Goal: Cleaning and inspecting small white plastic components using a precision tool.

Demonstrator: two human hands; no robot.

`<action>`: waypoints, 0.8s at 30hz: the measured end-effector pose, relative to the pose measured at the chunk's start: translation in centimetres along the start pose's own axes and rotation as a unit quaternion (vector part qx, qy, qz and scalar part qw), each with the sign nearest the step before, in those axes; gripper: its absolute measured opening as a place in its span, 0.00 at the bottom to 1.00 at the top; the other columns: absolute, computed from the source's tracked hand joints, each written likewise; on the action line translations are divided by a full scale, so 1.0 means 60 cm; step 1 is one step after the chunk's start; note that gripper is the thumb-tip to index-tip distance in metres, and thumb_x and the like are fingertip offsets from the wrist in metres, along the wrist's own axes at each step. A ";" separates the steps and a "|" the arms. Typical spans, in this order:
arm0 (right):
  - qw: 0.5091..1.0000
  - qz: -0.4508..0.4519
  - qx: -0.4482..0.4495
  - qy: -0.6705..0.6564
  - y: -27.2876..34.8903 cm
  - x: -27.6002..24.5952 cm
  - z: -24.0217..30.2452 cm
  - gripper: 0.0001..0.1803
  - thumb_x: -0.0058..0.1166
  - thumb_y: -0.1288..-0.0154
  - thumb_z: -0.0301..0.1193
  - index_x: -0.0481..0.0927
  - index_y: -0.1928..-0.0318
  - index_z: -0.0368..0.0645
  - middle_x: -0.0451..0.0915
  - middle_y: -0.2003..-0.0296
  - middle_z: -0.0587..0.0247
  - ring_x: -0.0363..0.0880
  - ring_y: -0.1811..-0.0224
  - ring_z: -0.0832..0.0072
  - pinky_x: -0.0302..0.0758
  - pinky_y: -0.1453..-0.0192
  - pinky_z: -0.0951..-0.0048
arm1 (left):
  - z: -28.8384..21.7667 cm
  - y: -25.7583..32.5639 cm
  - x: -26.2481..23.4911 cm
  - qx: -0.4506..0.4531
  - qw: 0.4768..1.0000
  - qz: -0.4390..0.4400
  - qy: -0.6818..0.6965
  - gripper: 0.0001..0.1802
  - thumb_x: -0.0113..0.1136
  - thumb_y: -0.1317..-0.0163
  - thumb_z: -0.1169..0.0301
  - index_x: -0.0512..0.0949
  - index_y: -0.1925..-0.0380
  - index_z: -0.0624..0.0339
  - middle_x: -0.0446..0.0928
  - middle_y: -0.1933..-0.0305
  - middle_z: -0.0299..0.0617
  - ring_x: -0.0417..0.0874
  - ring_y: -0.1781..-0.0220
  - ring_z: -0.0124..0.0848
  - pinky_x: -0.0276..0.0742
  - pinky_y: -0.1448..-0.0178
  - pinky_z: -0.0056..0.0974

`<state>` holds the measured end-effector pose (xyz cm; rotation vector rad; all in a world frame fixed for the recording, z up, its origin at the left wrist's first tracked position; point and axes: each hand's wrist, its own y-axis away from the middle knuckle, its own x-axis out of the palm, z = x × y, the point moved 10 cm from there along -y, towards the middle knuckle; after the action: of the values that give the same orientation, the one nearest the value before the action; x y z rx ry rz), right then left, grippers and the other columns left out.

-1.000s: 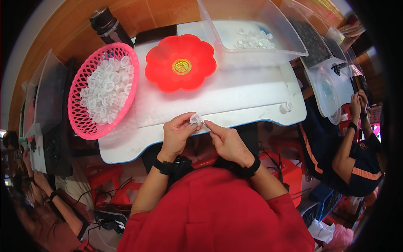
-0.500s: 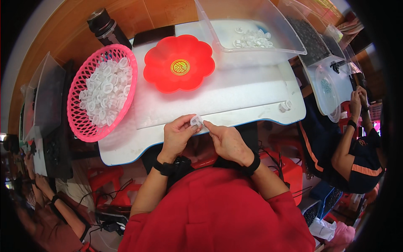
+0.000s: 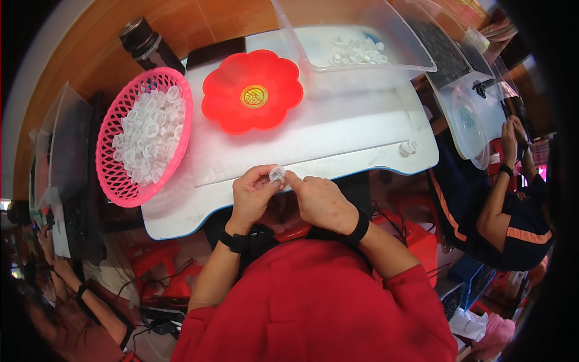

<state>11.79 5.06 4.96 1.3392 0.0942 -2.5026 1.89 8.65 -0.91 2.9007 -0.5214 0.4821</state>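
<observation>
A small white translucent ring-shaped plastic part (image 3: 277,174) is pinched in the fingertips of my left hand (image 3: 249,198), just over the table's near edge. My right hand (image 3: 327,204) has its fingers curled, with a fingertip against the part's right side. Whether anything else lies inside those right fingers is hidden. Many similar white parts (image 3: 148,136) fill a pink lattice basket (image 3: 188,111) at the left. A few more (image 3: 408,148) lie near the table's right front edge.
On the white table (image 3: 338,130) are a red flower-shaped dish (image 3: 259,72) and a clear bin (image 3: 377,69) with loose white parts inside. A dark bottle (image 3: 148,45) and dark flat object (image 3: 216,53) stand behind. People's hands work at right (image 3: 511,136) and left (image 3: 66,271).
My right hand has turned, its finger now pressing at the part's side from above. The left hand keeps hold of the part. The view has shifted slightly.
</observation>
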 end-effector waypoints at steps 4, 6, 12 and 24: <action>0.997 -0.014 0.011 -0.074 0.005 0.011 -0.017 0.20 0.44 0.41 0.23 0.68 0.47 0.33 0.76 0.76 0.44 0.75 0.72 0.47 0.71 0.67 0.52 | 0.004 -0.004 -0.001 -0.003 0.999 0.005 0.049 0.15 0.54 0.42 0.84 0.72 0.53 0.72 0.78 0.59 0.46 0.80 0.59 0.29 0.79 0.53 0.32; 0.993 0.000 0.036 -0.111 0.013 0.005 -0.018 0.20 0.43 0.39 0.24 0.67 0.45 0.34 0.76 0.75 0.43 0.75 0.71 0.47 0.72 0.67 0.52 | 0.005 -0.003 0.003 -0.022 0.999 0.002 0.049 0.15 0.54 0.42 0.84 0.72 0.53 0.72 0.78 0.59 0.47 0.81 0.59 0.30 0.79 0.52 0.31; 0.998 -0.062 0.027 0.017 0.036 -0.025 0.000 0.24 0.46 0.47 0.23 0.66 0.46 0.31 0.76 0.78 0.44 0.77 0.76 0.51 0.73 0.71 0.56 | 0.005 -0.002 -0.001 -0.020 0.999 -0.010 0.034 0.15 0.55 0.41 0.83 0.72 0.52 0.73 0.78 0.59 0.47 0.81 0.60 0.29 0.78 0.52 0.31; 0.998 -0.057 0.007 -0.020 0.021 -0.019 0.000 0.23 0.46 0.47 0.22 0.68 0.48 0.31 0.76 0.78 0.44 0.77 0.75 0.52 0.73 0.71 0.58 | 0.007 -0.003 -0.002 -0.016 1.000 -0.003 0.019 0.16 0.56 0.41 0.82 0.71 0.52 0.74 0.78 0.59 0.48 0.81 0.60 0.30 0.78 0.52 0.31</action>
<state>12.75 4.11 6.04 1.3228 0.1482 -2.6272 1.97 8.77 -1.36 2.8557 -0.5093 0.5205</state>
